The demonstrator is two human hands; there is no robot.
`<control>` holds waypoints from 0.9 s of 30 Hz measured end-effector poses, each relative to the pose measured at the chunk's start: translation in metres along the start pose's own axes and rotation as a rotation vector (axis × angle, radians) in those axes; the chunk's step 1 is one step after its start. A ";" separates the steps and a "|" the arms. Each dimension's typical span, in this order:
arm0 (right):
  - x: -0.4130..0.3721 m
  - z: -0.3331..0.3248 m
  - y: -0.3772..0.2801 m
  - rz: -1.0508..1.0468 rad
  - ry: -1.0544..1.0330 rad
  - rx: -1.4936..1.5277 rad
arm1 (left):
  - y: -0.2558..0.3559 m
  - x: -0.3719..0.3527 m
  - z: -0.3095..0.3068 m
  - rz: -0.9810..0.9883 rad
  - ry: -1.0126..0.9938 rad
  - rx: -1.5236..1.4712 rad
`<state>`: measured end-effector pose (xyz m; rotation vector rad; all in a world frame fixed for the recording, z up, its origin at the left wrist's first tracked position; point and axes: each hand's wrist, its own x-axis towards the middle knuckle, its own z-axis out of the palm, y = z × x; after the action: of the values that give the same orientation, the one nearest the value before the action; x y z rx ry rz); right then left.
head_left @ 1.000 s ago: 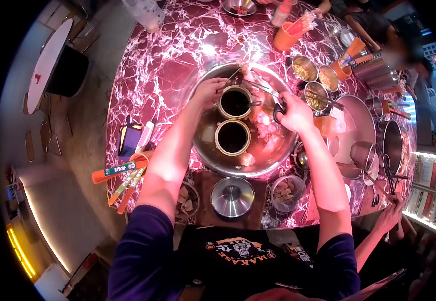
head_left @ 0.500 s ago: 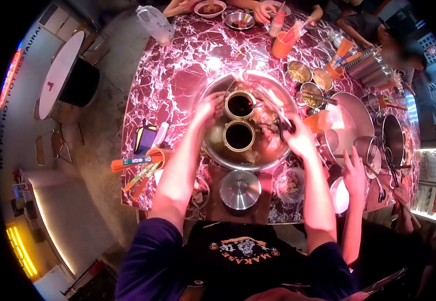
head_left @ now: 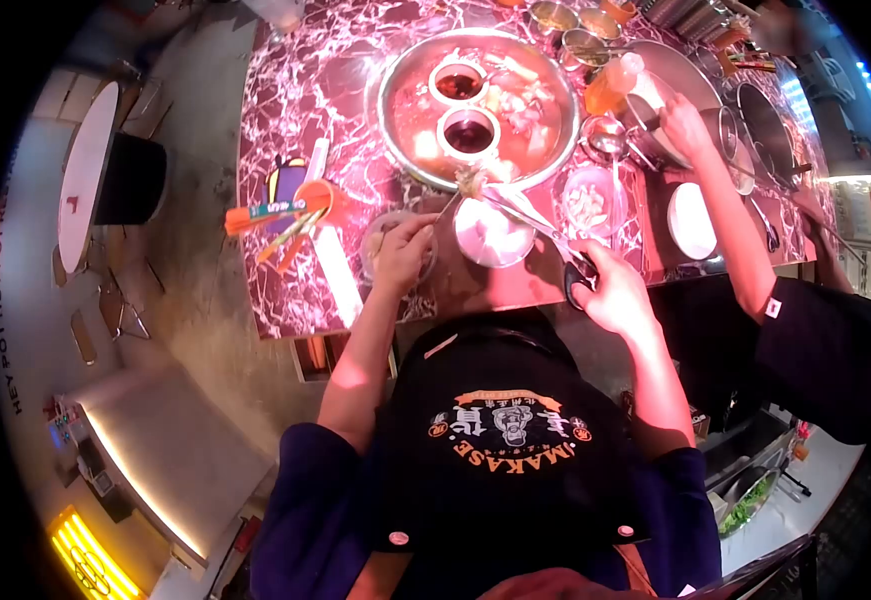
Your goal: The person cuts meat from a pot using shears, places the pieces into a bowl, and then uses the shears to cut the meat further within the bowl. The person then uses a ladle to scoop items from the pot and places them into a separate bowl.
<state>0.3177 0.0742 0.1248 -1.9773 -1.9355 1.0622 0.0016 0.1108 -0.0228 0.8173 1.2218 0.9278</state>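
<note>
My right hand [head_left: 615,290] grips a pair of scissors [head_left: 540,222] by the black handles, blades pointing up and left. Closed around a thin metal utensil [head_left: 449,207], my left hand [head_left: 403,255] is over a clear bowl of food [head_left: 373,240]. The utensil and the blades meet at a small brownish piece of food [head_left: 472,183] above the near rim of the large steel pot [head_left: 391,140]. Two round cups of dark liquid [head_left: 468,132] stand in the reddish broth. Below the food piece sits a shiny round steel vessel [head_left: 495,235].
Right of the steel vessel is a clear bowl of pale pieces [head_left: 591,205]. A co-worker's hand [head_left: 685,128] reaches over a wide steel pan [head_left: 680,75]. An orange cup of utensils [head_left: 317,203] stands left. The table's near edge [head_left: 300,330] lies close to me.
Both hands have drawn back from over the pot towards me, bringing the scissors, utensil and food piece to its near rim. The view has tilted down; the broth looks redder.
</note>
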 end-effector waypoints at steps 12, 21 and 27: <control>-0.012 0.033 0.009 0.015 -0.050 -0.105 | -0.057 -0.023 0.009 0.245 0.000 0.164; 0.019 0.042 0.042 -0.025 -0.131 -0.117 | -0.066 -0.038 0.041 -0.186 -0.013 -0.121; 0.057 0.060 0.073 -0.088 -0.220 -0.081 | -0.083 -0.032 0.078 -0.156 0.051 -0.122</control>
<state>0.3348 0.0964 0.0181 -1.8628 -2.1872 1.2424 0.0875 0.0458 -0.0716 0.5963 1.2425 0.8908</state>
